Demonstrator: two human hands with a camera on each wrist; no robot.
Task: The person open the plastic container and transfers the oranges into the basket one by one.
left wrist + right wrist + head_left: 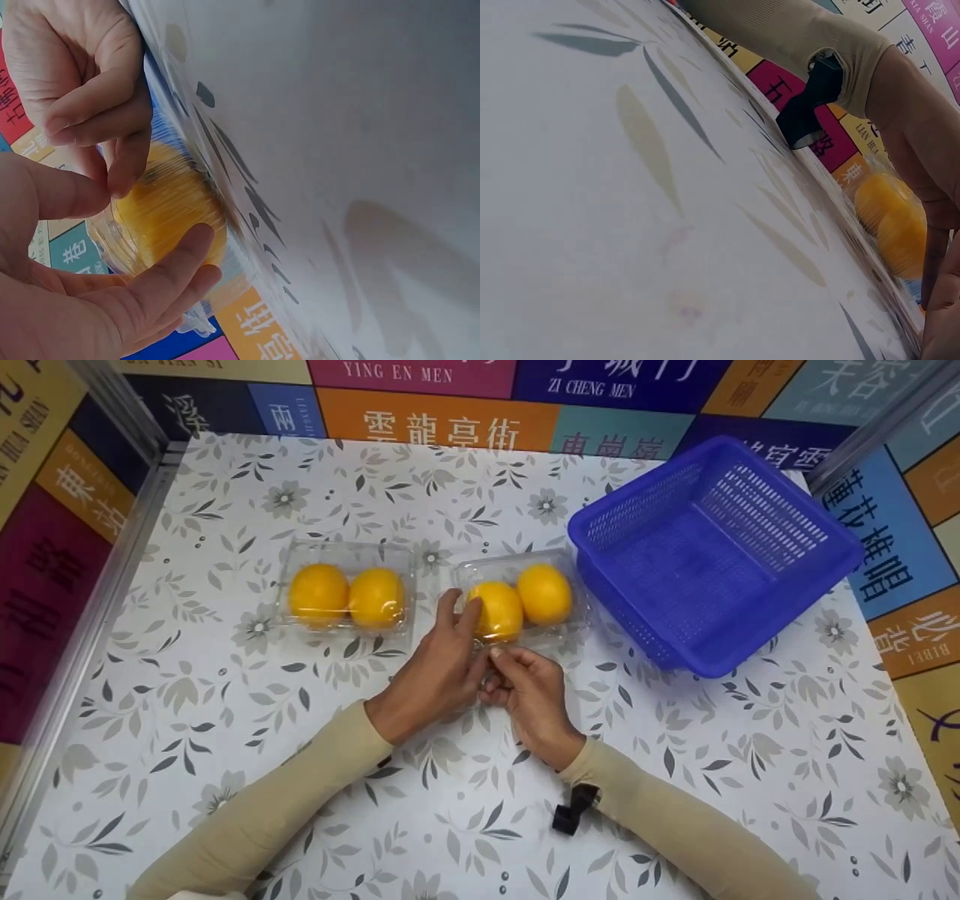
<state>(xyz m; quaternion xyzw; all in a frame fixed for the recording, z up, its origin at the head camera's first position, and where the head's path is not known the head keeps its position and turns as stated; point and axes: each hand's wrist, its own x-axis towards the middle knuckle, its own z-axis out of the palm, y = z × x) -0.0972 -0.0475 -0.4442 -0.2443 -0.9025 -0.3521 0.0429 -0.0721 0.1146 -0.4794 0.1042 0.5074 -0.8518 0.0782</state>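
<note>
both hands on the right-hand clear clamshell box mid-tabletop beside the blue basket: left hand fingers curled round it, right hand pinching its front edge

oranges: yellow-orange | basket: blue | tablecloth: white, grey leaf-and-flower print | sleeves: beige

A leaf-patterned tablecloth fills the frame from nine o'clock to six. At two o'clock a beige sleeve ends at a black strap. Around four o'clock, two oranges sit in clear plastic, beside a hand's edge.
</note>
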